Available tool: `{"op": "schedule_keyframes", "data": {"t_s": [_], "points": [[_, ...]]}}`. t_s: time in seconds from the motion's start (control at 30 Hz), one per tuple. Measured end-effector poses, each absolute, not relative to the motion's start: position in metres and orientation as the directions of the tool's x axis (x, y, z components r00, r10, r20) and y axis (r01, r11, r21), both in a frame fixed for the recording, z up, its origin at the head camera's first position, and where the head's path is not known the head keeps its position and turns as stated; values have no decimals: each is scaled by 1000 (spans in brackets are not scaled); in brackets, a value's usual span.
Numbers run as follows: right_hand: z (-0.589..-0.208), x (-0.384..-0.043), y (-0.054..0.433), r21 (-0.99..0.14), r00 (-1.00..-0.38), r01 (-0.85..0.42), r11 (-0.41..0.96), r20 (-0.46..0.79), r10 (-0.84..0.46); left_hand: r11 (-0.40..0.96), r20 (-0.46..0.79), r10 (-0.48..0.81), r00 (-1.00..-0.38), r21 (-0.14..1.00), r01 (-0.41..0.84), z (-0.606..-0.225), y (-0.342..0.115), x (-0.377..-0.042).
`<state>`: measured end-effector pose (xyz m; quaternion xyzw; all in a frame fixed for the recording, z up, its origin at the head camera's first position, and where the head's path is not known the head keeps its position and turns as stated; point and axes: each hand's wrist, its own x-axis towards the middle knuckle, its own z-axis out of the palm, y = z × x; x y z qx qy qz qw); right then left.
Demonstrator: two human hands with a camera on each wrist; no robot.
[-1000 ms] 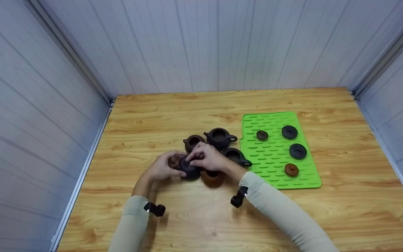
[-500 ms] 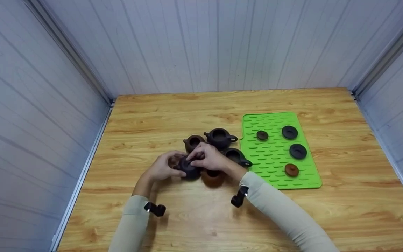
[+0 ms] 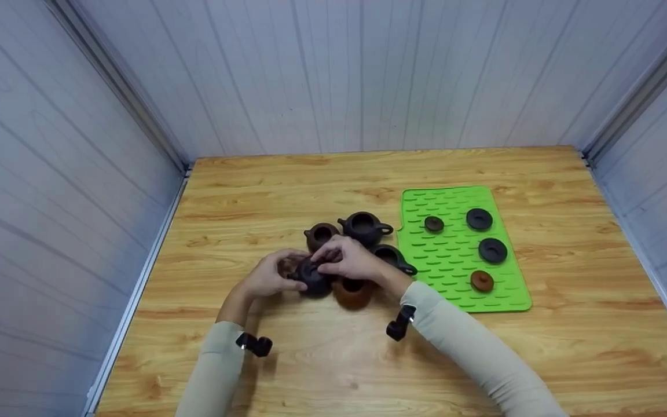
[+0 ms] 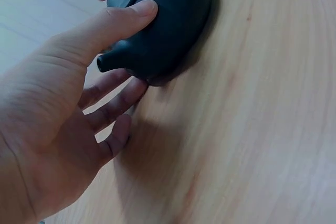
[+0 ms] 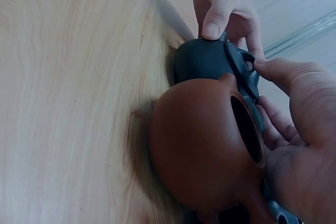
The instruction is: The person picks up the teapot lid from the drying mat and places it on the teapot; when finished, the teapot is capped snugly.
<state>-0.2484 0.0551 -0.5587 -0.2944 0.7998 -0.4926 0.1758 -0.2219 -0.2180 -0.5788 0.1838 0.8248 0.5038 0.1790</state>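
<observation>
Working remotely, I have the dark teapot (image 3: 315, 288) nearer the left than the right edge of the desk (image 3: 339, 362), spout (image 4: 113, 59) toward the left hand (image 3: 271, 275) gripping it, the right hand (image 3: 352, 258) pinching its lid (image 5: 239, 67).

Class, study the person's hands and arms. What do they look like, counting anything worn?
The left hand and right hand wear no gloves. The left sleeve and right sleeve are long, pale beige and plain. A small black left device and right device sit at the cuffs, each with a chunky end; no cables show.
</observation>
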Motion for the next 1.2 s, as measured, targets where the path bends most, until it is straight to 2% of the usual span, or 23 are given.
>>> {"op": "schedule_keyframes", "data": {"t_s": [0.33,0.53,0.93,1.1,1.2], "points": [[-558,-245,67,-925,-746,-271,266,27,-665,465,-163,412,-896,884,53,-563,-226,-230],[-556,-244,73,-934,-725,-264,242,26,-689,502,-135,352,-926,862,65,-553,-222,-238],[-554,-243,82,-907,-669,-336,254,40,-742,480,-93,283,-955,875,57,-553,-205,-256],[-553,-244,85,-889,-641,-387,247,67,-765,468,-113,278,-954,883,32,-555,-196,-264],[-553,-244,87,-898,-626,-376,229,64,-777,474,-130,278,-952,880,19,-555,-190,-267]]}}
